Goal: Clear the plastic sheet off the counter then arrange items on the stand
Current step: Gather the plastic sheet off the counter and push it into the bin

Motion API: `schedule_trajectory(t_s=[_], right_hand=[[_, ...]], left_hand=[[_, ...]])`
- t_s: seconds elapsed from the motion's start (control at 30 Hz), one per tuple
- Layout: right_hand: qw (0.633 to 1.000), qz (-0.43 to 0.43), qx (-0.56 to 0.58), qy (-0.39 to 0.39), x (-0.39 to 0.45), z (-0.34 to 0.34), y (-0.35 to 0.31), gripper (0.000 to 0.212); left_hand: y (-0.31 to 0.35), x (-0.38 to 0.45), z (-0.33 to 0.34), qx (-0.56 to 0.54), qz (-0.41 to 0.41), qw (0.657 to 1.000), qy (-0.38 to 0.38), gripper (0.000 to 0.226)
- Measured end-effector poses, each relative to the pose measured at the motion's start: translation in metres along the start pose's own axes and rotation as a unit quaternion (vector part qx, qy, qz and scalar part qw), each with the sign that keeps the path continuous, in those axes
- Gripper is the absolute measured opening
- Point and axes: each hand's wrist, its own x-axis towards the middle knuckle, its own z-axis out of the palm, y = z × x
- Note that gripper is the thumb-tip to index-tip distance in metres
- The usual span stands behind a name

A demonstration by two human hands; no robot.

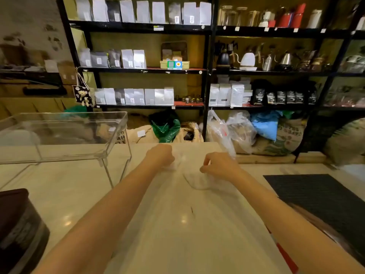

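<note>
Gripping the far end of the sheet [177,224], both hands sit near the middle of the frame. The left hand [161,155] is a closed fist, knuckles up, with thin plastic bunched inside it. The right hand [221,165] curls loosely, thumb and forefinger pinched on a crumpled fold, the other fingers bent above it. Both forearms are bare and run straight out from the lower corners, nearly parallel, wrists level.

Clear, filmy and wrinkled, the sheet spreads from the hands down toward the lower edge between the arms, lying flat on the counter [65,196], with a gathered ridge just below the right hand. Pale polished stone, the counter shows small light reflections.

At left of the frame stands the stand [65,133], a clear acrylic tray on thin legs, well apart from the left hand. A dark ribbed mat [320,196] lies at right, beside the right forearm. A dark rounded container [17,230] fills the lower left corner. Black shelves [142,26] with pouches and kettles cover the upper frame.
</note>
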Motion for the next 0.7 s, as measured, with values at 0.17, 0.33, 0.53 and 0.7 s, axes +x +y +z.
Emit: schedule_trajectory(t_s=[0.17,0.33,0.53,0.7], right_hand=[[0.999,-0.005,-0.053,0.001,0.001,0.018,0.003,0.025],[0.998,-0.026,-0.048,0.023,0.0,0.025,0.0,0.017],[0.997,-0.037,0.034,0.058,-0.008,0.019,-0.005,0.014],[0.986,-0.054,0.104,0.116,-0.029,-0.006,-0.028,0.016]], left_hand=[[-0.005,-0.003,0.018,0.009,0.007,1.0,0.011,0.04],[-0.004,-0.012,0.012,0.0,0.0,1.0,0.027,0.032],[-0.005,-0.032,-0.011,-0.029,0.003,0.999,0.046,0.028],[-0.004,-0.059,-0.044,-0.061,0.048,0.994,0.083,0.04]])
